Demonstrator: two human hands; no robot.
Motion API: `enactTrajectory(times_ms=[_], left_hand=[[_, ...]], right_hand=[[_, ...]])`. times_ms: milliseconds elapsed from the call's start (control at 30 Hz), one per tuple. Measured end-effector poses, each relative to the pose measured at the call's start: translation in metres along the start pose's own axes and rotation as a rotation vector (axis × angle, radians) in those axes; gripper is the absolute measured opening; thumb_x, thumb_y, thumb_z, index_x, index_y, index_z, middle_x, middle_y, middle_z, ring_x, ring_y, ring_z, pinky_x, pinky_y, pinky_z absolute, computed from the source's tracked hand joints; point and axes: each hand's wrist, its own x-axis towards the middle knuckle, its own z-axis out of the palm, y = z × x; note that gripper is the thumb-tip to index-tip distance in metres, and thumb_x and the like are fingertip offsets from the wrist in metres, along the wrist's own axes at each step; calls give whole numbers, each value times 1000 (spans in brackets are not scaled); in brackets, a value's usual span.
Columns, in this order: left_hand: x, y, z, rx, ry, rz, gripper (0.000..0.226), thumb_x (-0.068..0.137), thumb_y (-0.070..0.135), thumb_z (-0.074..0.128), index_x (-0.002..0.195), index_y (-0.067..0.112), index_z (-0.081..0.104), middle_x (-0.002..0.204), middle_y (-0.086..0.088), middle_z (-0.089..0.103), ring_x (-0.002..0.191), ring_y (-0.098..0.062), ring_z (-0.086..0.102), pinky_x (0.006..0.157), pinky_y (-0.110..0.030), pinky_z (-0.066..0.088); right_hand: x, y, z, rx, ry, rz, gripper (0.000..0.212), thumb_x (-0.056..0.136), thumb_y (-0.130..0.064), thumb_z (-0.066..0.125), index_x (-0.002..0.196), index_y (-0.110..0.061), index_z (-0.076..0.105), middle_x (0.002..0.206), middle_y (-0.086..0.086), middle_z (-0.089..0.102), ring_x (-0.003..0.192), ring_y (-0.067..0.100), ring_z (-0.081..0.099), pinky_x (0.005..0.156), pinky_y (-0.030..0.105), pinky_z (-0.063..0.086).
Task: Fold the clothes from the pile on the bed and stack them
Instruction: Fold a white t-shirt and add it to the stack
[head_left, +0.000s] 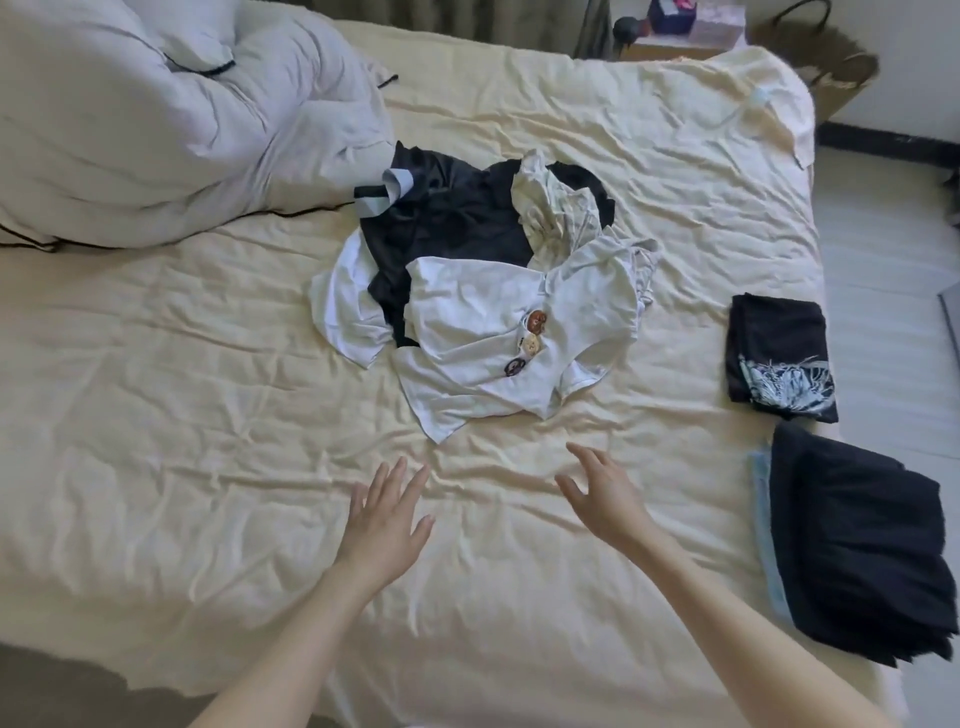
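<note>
A loose pile of clothes lies in the middle of the bed (156, 395). On its near side is a crumpled white T-shirt (483, 358) with small round prints; behind it lie a black garment (452, 218) and a cream garment (556, 208). My left hand (384, 519) and my right hand (602, 493) hover over the sheet just short of the white T-shirt, fingers spread, holding nothing. At the bed's right edge sit a folded black shirt with a pale print (779, 358) and, nearer, a dark folded stack (852, 551) on something light blue.
A bunched white duvet (156, 124) fills the far left of the bed. Beyond the far right corner are a woven basket (826, 67) and a bedside table with boxes (691, 26). Pale floor runs along the right side.
</note>
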Motion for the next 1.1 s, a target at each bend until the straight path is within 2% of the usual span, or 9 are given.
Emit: enactTrajectory(times_ms=[233,400,500,567,700,833,900,1000,1100], left_hand=[[85,-3,79,-18,-188,4,67,98,43,36,149,33,-7,156,-4,-22,143,-25,-21,115,-46,-6],[136,-15,134,30,-242,-17,78,93,50,43,149,33,-9,156,-6,-22,143,-27,-19,114,-49,-3],[147,-20,149,74,-241,-2,82,90,57,43,148,34,-10,157,-5,-19,145,-26,-13,114,-48,-2],[152,-22,156,69,-241,-4,84,89,56,45,147,35,-10,157,-5,-19,145,-26,-13,114,-48,-2],[157,-23,157,53,-297,-22,86,88,54,49,147,37,-11,156,-2,-21,145,-24,-14,115,-49,-1],[163,-25,140,-14,-430,-3,82,92,44,50,148,36,-9,156,-1,-22,145,-24,-15,115,-48,1],[165,-28,121,-72,-476,15,73,95,36,49,150,32,1,158,-4,-13,146,-23,-6,115,-40,6],[162,-25,79,-220,-452,13,55,96,30,49,146,17,30,154,-9,27,140,-22,28,106,-24,24],[146,-11,25,-322,-324,-4,46,97,29,47,140,17,42,142,-7,47,129,-22,44,98,-24,34]], right_hand=[[103,26,45,176,-134,233,42,96,-26,49,136,-13,45,135,13,49,119,26,50,94,29,35],[193,28,64,329,130,289,41,93,-28,53,129,-8,50,125,13,54,116,28,52,91,32,37],[225,20,75,510,217,395,25,88,-33,58,97,-11,57,95,4,57,106,27,53,86,34,40],[237,14,80,643,270,503,19,85,-30,62,82,-14,51,87,7,59,95,26,53,84,36,44],[243,8,85,800,368,676,17,86,-23,63,75,-18,51,78,-3,58,83,19,54,74,31,45],[226,0,70,856,467,653,12,86,-20,60,76,-15,56,70,-6,55,77,17,52,70,26,41],[208,-3,50,931,533,620,3,85,-16,61,86,-13,59,72,-6,56,76,16,53,69,25,43],[180,-2,12,1065,589,580,15,86,-6,59,101,-9,60,83,-2,59,78,15,55,67,21,46],[148,-7,-31,1033,572,452,21,89,-2,51,106,-6,62,80,-1,59,69,10,52,57,12,43]])
